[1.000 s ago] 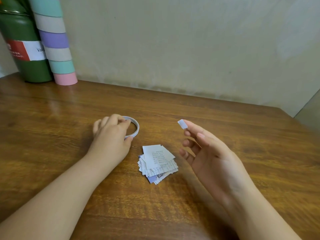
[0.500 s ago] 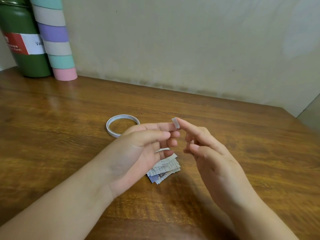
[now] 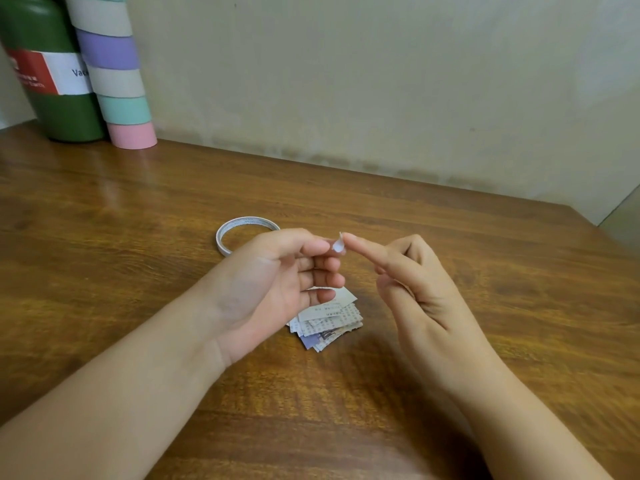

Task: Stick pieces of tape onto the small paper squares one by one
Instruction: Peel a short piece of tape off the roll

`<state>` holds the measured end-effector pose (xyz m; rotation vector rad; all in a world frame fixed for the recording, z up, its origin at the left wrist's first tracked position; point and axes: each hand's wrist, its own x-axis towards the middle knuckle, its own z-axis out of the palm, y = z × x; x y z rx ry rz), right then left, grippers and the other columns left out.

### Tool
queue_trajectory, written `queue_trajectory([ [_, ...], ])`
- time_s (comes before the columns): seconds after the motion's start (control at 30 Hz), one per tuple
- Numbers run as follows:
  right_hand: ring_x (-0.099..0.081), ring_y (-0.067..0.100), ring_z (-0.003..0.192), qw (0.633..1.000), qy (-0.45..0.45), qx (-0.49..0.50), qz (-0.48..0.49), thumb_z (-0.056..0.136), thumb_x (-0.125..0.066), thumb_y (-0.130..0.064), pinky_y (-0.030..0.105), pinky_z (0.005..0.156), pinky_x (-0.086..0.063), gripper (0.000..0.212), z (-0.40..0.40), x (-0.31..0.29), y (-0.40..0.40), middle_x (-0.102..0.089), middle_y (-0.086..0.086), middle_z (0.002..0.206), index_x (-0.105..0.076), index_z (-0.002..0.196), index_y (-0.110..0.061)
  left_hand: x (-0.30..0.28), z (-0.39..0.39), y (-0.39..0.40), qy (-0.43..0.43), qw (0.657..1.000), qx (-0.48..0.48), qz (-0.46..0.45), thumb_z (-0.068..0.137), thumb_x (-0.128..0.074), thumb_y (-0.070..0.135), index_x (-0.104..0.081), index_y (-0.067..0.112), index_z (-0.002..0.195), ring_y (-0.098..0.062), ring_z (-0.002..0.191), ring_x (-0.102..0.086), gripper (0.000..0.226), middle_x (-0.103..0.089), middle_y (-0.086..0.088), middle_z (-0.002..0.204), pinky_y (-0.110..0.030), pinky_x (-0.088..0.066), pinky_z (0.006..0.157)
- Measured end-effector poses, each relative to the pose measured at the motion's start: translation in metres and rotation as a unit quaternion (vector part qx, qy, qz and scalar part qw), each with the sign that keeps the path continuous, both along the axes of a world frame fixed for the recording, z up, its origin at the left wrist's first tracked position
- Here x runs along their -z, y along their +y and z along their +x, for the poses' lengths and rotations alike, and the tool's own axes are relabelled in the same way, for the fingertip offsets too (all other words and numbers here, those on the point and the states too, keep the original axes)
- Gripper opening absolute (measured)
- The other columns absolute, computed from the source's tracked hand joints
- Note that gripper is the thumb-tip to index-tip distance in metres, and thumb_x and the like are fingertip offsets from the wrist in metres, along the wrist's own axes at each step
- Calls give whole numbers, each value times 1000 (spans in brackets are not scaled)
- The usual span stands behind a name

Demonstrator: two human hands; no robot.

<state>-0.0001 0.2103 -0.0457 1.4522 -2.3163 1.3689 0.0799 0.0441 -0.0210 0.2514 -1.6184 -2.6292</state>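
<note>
1. White piece of tape (image 3: 337, 244) clings to the right hand's (image 3: 420, 289) outstretched index fingertip; the left hand (image 3: 277, 282) pinches its edge, seemingly peeling the backing
2. Paper squares (image 3: 329, 322) lie stacked beneath both hands
3. Next: free the piece, press it onto the top square

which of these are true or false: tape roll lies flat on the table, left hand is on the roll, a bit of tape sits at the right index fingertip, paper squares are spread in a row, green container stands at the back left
1. The tape roll lies flat on the table. True.
2. The left hand is on the roll. False: it is raised near the right hand, apart from the roll.
3. A tape piece sits at the right index fingertip. True.
4. The paper squares are spread in a row. False: they lie in one overlapping pile.
5. A green container stands at the back left. True.
</note>
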Motion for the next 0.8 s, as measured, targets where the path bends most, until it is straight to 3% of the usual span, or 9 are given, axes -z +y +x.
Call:
queue_trajectory([
  [0.17, -45, 15, 92, 1000, 23, 3, 1, 92, -40, -3, 12, 85, -32, 59, -2, 0, 0, -40, -17, 86, -52, 128, -48, 1, -1, -2, 9, 1000, 4, -8, 67, -59, 19, -71, 13, 68, -16, 70, -60, 14, -58, -3, 71, -33, -46, 74],
  [0.57, -50, 16, 98, 999, -19, -16, -36, 91, -39, -4, 17, 90, -36, 57, 1, -1, 0, -48, -9, 92, -55, 125, -47, -1, 1, -1, 46, 999, -2, -8, 73, -54, 22, -71, 11, 73, -17, 70, -58, 20, -58, -4, 73, -35, -45, 73],
  [0.7, -54, 5, 92, 996, -20, 53, -71, 89, -43, -8, 7, 81, -35, 43, 0, -4, 0, -55, -7, 89, -63, 119, -32, -5, 2, -4, 64, 998, -16, -4, 72, -53, 22, -66, 14, 69, -17, 70, -57, 15, -57, -3, 74, -35, -43, 75],
  [0.8, -55, 4, 83, 988, -15, 121, -100, 88, -50, -17, 7, 76, -38, 28, -4, -7, 2, -59, -8, 86, -66, 108, -28, -3, 2, -7, 71, 994, -39, -68, 73, -50, 23, -74, 13, 82, -17, 77, -60, 27, -65, -2, 83, -35, -45, 78],
])
